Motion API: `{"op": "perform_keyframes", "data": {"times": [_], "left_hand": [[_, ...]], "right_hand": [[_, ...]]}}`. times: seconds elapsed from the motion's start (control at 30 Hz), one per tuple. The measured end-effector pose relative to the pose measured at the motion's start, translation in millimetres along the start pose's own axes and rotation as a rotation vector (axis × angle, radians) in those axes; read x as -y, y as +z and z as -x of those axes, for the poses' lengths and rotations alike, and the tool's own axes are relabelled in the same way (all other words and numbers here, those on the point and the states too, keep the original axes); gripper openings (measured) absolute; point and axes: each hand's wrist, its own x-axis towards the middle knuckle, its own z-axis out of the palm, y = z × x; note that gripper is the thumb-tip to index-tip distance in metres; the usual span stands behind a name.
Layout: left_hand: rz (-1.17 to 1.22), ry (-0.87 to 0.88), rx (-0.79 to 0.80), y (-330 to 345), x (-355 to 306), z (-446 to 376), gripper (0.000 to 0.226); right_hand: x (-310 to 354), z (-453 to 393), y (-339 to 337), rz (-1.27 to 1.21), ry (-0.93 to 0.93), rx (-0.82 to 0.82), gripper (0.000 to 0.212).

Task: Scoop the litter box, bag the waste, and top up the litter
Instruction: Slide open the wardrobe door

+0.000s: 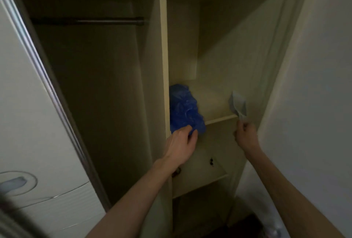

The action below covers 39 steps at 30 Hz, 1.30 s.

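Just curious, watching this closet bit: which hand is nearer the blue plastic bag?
Left. The left hand grips the lower edge of the blue plastic bag on the shelf; the right hand is off at the shelf's right end, holding a pale scoop.

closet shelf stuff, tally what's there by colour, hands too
blue: 1, the crumpled plastic bag on the shelf, gripped by the left hand
pale grey: 1, the scoop held by the right hand
hands: 2
total: 2 things, 2 hands
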Motion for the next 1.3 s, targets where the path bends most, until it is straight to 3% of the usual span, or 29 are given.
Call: {"op": "perform_keyframes", "data": {"times": [0.23,0.43,0.53,0.63,0.87,1.07,1.3], "left_hand": [[0.135,-0.035,0.129,-27,-24,74,0.026],[0.165,-0.056,0.124,-28,-52,125,0.026],[0.263,-0.111,0.089,-52,-56,135,0.027],[0.377,-0.19,0.09,-75,-54,146,0.033],[0.363,-0.324,0.109,-126,-53,174,0.035],[0.273,-0.406,-0.025,-158,-50,188,0.035],[0.2,-0.591,-0.088,-183,-22,225,0.039]], "right_hand": [[16,102,-32,-0.054,0.072,0.057,0.016],[25,157,-68,-0.282,0.063,0.075,0.016],[42,170,-74,-0.349,0.087,0.128,0.011],[56,180,-71,-0.384,0.087,0.164,0.02],[83,188,-57,-0.236,-0.08,0.223,0.03],[112,203,-25,-0.215,-0.156,0.442,0.022],[128,237,34,-0.272,-0.06,0.771,0.02]]}}
